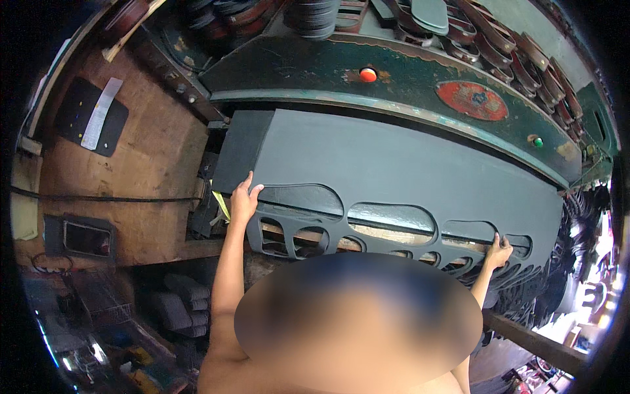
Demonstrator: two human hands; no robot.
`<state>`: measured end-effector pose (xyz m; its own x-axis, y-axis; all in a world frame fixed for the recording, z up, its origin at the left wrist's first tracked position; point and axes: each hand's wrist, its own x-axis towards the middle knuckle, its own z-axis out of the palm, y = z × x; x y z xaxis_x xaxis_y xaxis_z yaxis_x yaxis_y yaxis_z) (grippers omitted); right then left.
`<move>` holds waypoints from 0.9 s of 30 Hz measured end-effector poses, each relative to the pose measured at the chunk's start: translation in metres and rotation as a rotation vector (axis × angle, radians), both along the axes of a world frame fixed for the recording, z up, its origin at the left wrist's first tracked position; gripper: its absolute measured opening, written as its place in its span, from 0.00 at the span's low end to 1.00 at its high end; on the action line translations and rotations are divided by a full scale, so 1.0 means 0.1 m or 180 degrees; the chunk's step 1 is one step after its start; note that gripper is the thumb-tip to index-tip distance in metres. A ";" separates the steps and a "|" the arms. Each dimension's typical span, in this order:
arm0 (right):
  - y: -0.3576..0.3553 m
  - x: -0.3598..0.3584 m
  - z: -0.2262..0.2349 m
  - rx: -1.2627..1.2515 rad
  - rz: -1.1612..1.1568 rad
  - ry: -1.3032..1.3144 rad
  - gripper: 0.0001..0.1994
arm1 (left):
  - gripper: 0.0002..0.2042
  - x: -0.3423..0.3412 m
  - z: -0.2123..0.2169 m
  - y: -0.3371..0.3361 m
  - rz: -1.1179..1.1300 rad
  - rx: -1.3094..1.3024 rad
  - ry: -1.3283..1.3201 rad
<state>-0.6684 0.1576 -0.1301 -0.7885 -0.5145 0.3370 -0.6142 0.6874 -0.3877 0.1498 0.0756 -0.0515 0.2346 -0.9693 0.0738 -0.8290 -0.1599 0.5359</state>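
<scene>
Shoulder nearest; sheet lies crosswise, right end nearer, far edge along machine; left hand and right hand touch it, grips unclear.

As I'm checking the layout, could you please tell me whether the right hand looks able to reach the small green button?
Probably yes: nothing visible stands up between the right hand and the small green button, though the hand would have to leave the grey sheet and stretch across it.
</scene>
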 end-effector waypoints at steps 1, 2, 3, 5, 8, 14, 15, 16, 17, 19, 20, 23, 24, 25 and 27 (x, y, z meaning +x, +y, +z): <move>0.01 0.03 -0.01 -0.0051 -0.0060 -0.0039 0.26 | 0.30 0.00 -0.01 0.00 -0.0013 -0.0045 0.0010; 0.01 0.05 0.00 -0.0080 -0.0023 -0.0070 0.26 | 0.30 0.00 -0.01 -0.01 0.0003 -0.0036 -0.0019; 0.00 0.07 0.01 -0.0110 -0.0015 -0.0092 0.26 | 0.30 0.00 -0.02 -0.01 0.0014 -0.0055 -0.0040; 0.00 0.08 0.03 -0.0111 -0.0024 -0.0195 0.26 | 0.29 -0.02 -0.03 0.00 0.0025 -0.0110 -0.0099; -0.01 0.12 0.05 -0.0319 0.0178 -0.0059 0.25 | 0.29 -0.06 -0.04 0.01 0.0103 -0.0135 -0.0235; -0.02 0.18 -0.02 -0.0454 0.0189 -0.0077 0.24 | 0.28 -0.12 -0.05 0.04 0.0166 -0.0338 -0.0238; -0.02 0.16 -0.01 -0.0474 0.0196 -0.0146 0.23 | 0.28 -0.13 -0.06 0.04 0.0179 -0.0336 -0.0261; -0.02 0.15 0.00 -0.0479 0.0208 -0.0275 0.23 | 0.28 -0.14 -0.06 0.04 0.0208 -0.0333 -0.0269; -0.02 0.14 0.03 -0.0370 0.0373 -0.0142 0.23 | 0.28 -0.15 -0.07 0.04 0.0248 -0.0314 -0.0270; -0.01 0.14 0.13 -0.0038 0.0522 -0.0116 0.23 | 0.29 -0.16 -0.07 0.03 0.0239 -0.0314 -0.0327; 0.00 0.21 0.17 0.0310 0.0638 0.0232 0.22 | 0.29 -0.17 -0.08 0.02 0.0271 -0.0289 -0.0348; -0.08 0.65 0.33 0.0672 0.0773 0.0847 0.23 | 0.29 -0.16 -0.10 -0.01 0.0268 -0.0252 -0.0402; -0.16 0.85 0.38 0.0505 0.1190 0.0814 0.24 | 0.29 -0.16 -0.10 -0.02 0.0258 -0.0255 -0.0386; -0.27 1.08 0.42 0.0363 0.1576 0.0823 0.25 | 0.29 -0.15 -0.10 -0.03 0.0258 -0.0205 -0.0367; -0.55 1.65 0.43 0.0331 0.2076 0.0045 0.26 | 0.29 -0.13 -0.11 -0.04 0.0240 -0.0143 -0.0395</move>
<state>-0.5030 0.1027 -0.0875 -0.3000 -0.9155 0.2679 -0.9219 0.2061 -0.3281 0.1364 0.0712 -0.0621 0.2930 -0.9443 0.1496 -0.8759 -0.2024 0.4380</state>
